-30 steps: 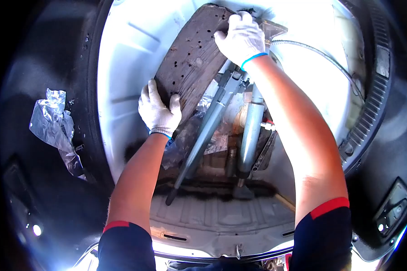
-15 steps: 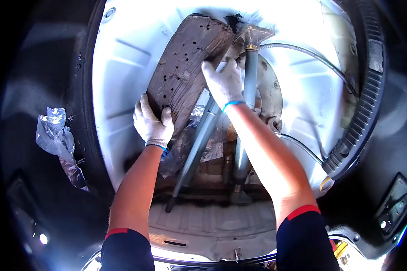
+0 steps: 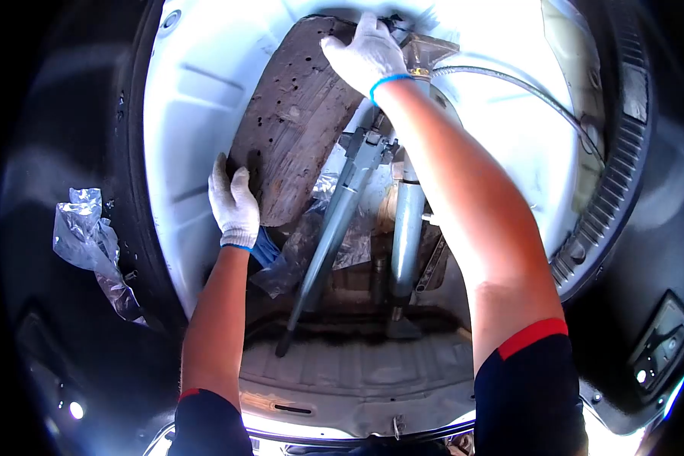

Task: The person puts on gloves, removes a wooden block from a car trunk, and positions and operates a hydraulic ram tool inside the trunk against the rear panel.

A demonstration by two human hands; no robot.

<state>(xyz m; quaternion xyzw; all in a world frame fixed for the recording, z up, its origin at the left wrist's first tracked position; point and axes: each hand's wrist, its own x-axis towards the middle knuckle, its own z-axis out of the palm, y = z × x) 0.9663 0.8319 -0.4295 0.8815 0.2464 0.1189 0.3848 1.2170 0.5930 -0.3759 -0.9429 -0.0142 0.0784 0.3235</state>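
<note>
A thick, weathered wooden block (image 3: 292, 114) with several small dark holes lies tilted in the white metal well of a car's trunk. My left hand (image 3: 234, 201), in a white knit glove, holds its lower left edge, the thumb against the wood. At the upper right end, my gloved right hand (image 3: 366, 55) grips the block, fingers over its far edge. Just right of the block lies a grey metal tool with a long tubular handle (image 3: 334, 220). Beside that stands a thicker grey tube (image 3: 408, 232) with a flat rusty plate (image 3: 432, 52) at its top, partly behind my right forearm.
Crumpled clear plastic (image 3: 87, 232) lies on the dark left trim. More clear plastic (image 3: 289, 258) sits under the long handle. A black cable (image 3: 520, 82) curves along the right wall, near a ribbed black hose (image 3: 619, 167). A wrench (image 3: 432, 264) shows low in the well.
My right hand has moved up from the block's right side to its far end. The block and my left hand have shifted slightly left, and the block's lower end shows more fully.
</note>
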